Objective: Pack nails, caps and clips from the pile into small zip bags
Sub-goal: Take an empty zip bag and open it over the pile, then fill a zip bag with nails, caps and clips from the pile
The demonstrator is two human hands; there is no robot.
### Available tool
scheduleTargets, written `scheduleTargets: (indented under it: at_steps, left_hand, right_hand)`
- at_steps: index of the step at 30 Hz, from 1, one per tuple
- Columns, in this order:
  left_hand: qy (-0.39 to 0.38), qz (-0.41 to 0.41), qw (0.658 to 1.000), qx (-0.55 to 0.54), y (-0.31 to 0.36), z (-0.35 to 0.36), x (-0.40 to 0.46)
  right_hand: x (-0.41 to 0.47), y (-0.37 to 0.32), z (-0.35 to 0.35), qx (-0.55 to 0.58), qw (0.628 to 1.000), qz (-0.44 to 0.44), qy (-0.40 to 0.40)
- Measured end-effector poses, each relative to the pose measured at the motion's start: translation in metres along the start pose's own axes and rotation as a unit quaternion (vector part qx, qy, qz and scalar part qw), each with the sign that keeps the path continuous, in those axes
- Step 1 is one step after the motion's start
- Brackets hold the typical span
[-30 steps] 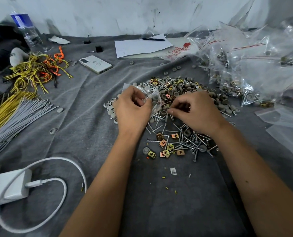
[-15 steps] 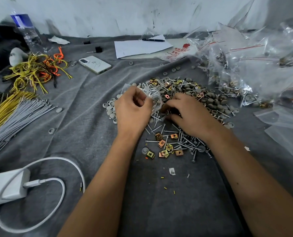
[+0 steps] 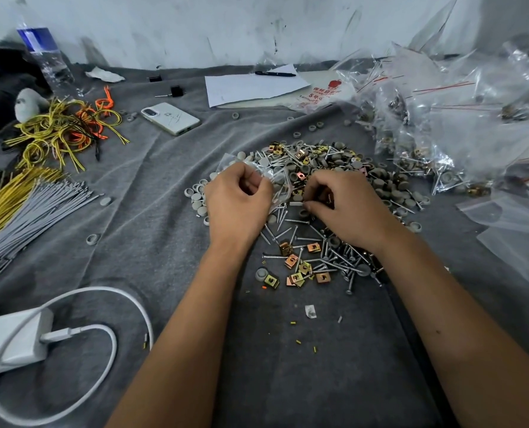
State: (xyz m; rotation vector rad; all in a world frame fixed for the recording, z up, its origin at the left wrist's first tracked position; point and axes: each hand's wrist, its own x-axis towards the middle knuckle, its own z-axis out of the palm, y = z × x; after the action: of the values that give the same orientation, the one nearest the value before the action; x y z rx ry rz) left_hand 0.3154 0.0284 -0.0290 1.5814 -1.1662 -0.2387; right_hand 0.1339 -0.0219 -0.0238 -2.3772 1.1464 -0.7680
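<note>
A pile of grey round caps, steel nails and brass-coloured clips (image 3: 328,168) lies on the grey cloth (image 3: 152,230) in the middle. My left hand (image 3: 237,208) grips a small clear zip bag (image 3: 277,183) at its left edge, fingers curled round the plastic. My right hand (image 3: 346,208) rests on the pile just right of the bag, fingers curled down among the parts, its thumb tip against a short white piece (image 3: 296,203). What the fingers hold is hidden. Loose nails (image 3: 337,261) and clips (image 3: 297,270) lie in front of both hands.
Filled and empty clear bags (image 3: 442,131) heap up at the right. A phone (image 3: 170,118), paper with a pen (image 3: 250,86) and a water bottle (image 3: 48,57) sit at the back. Yellow and orange wires (image 3: 62,131), grey ties (image 3: 25,217) and a white charger with cable (image 3: 13,341) occupy the left.
My right hand has shifted slightly back and right on the pile, and its thumb now meets a white piece. My left hand keeps its grip on the bag.
</note>
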Motion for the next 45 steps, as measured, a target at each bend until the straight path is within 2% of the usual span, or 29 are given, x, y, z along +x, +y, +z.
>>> scheduleTargets:
  at_steps: [5, 13, 18, 20, 24, 26, 30, 32, 35, 42, 45]
  left_hand:
    - [0.006, 0.008, 1.000, -0.004, 0.002, -0.001, -0.001]
    - [0.002, 0.006, 1.000, -0.011, 0.002, -0.001, -0.001]
    - [-0.003, 0.008, 1.000, -0.009, 0.002, -0.001, -0.001]
    - [-0.009, 0.006, 1.000, -0.007, 0.002, -0.001, -0.001]
    - [-0.028, 0.004, 0.999, -0.016, 0.002, 0.001, -0.002]
    - [-0.047, 0.010, 0.999, -0.022, 0.002, 0.003, -0.002]
    - [-0.081, 0.020, 0.996, -0.023, 0.003, 0.008, -0.003]
    - [-0.101, 0.019, 0.994, -0.039, 0.003, 0.010, -0.004]
    - [-0.123, 0.019, 0.990, -0.066, 0.004, 0.011, -0.005]
    - [-0.061, -0.011, 0.997, -0.054, 0.000, 0.011, -0.001]
    - [-0.040, -0.017, 0.998, -0.046, 0.000, 0.009, 0.001]
  right_hand:
    - [0.000, 0.000, -0.001, 0.036, 0.999, 0.002, 0.019]
    - [0.000, 0.003, -0.003, -0.050, 0.998, -0.036, 0.007]
    - [0.000, 0.006, -0.007, -0.105, 0.992, -0.024, -0.069]
    - [0.001, 0.006, -0.007, -0.104, 0.993, -0.035, -0.053]
    - [0.004, 0.002, -0.008, -0.015, 0.995, -0.048, 0.092]
    - [0.003, -0.001, -0.009, 0.015, 0.990, -0.064, 0.129]
    - [0.002, -0.007, -0.001, -0.016, 0.990, -0.110, 0.088]
    - [0.002, -0.007, 0.003, -0.045, 0.991, -0.107, 0.064]
    - [0.002, -0.006, 0.006, -0.056, 0.992, -0.090, 0.072]
    - [0.005, -0.005, 0.002, 0.014, 0.983, -0.044, 0.178]
    - [0.004, 0.000, 0.006, -0.058, 0.989, -0.031, 0.134]
